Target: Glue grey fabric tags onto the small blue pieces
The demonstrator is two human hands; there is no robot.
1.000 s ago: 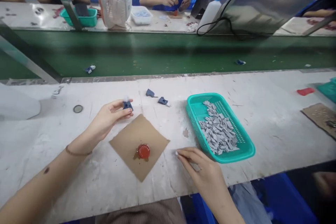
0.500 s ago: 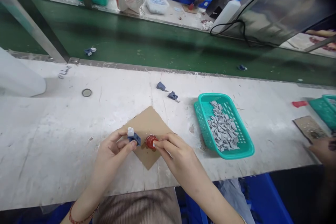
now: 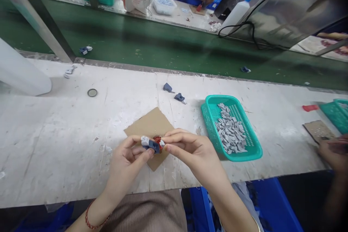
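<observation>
My left hand (image 3: pixel 130 163) is closed on a dark blue plastic part (image 3: pixel 153 146) that has a light grey piece at its far end. Between the thumb and fingers of my right hand (image 3: pixel 194 148) is a small light grey plastic piece (image 3: pixel 162 143), held close against the blue part's right end; whether they touch I cannot tell. Behind them a small red cap (image 3: pixel 157 139) stands on a square of brown cardboard (image 3: pixel 152 121), mostly hidden by the parts. Two more dark blue parts (image 3: pixel 168 87) lie beyond the cardboard.
A green basket (image 3: pixel 257 154) of small grey pieces stands to the right. A bottle cap (image 3: pixel 92 92) and a white bottle (image 3: pixel 24 72) are at left. Past the table edge runs a green belt (image 3: pixel 122 36) carrying blue parts. A co-worker's hand (image 3: pixel 333 152) is at far right.
My right hand has lifted the small grey piece away from the red cap and brought it to the blue part. My left hand has moved right with the blue part.
</observation>
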